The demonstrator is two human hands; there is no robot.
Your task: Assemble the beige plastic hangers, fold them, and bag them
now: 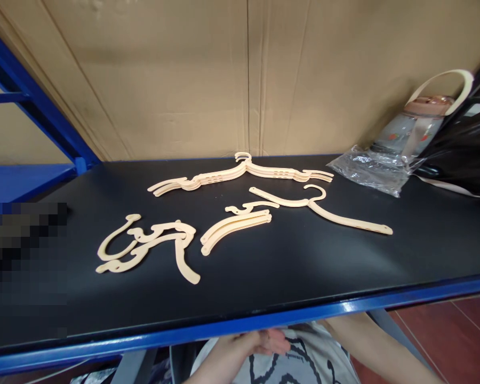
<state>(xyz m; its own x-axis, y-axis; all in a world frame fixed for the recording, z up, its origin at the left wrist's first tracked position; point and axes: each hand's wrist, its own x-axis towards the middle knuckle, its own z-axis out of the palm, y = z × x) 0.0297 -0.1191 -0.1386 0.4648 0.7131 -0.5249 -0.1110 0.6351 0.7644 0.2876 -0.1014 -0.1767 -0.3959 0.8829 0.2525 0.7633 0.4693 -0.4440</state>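
Cream plastic hanger pieces lie on a black tabletop [288,266]. A stack of whole hangers [244,170] is at the back. In front of it are a hook with two long arms [320,208], a bundle of curved arms [236,226] and a tangle of hooks and arms [152,245] to the left. My left hand [260,342] rests below the table's blue front edge on my printed shirt, fingers stretched flat and holding nothing. My right forearm [368,341] runs up from the lower right. Its hand is hidden behind the table edge.
A crumpled clear plastic bag [368,170] lies at the back right, next to a water bottle with a cream strap [416,125] and a black bag [464,154]. A cardboard sheet [224,80] forms the back wall. Blue shelving [32,106] stands on the left.
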